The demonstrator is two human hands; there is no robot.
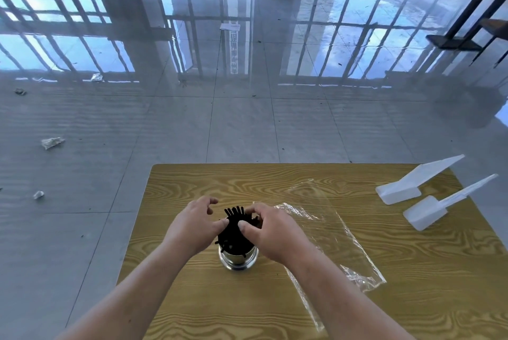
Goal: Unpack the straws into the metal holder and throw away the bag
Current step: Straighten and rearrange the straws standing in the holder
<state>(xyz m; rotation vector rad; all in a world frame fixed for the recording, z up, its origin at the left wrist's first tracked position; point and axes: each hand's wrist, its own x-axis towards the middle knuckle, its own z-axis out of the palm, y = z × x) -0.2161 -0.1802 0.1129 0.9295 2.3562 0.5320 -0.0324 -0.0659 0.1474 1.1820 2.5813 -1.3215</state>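
Observation:
A bundle of black straws (234, 225) stands in the shiny metal holder (238, 258) near the middle of the wooden table (384, 298). My left hand (193, 225) cups the bundle from the left, thumb against the straws and fingers spread. My right hand (270, 232) presses on the bundle from the right, its fingertips on the straw tops. The clear plastic bag (330, 232) lies flat and empty on the table just right of the holder, partly under my right forearm.
Two white plastic scoops (412, 183) (439, 206) lie at the table's far right corner. Crumpled scraps (52, 142) are scattered on the glossy tiled floor to the left. Table legs and a pillar stand far off.

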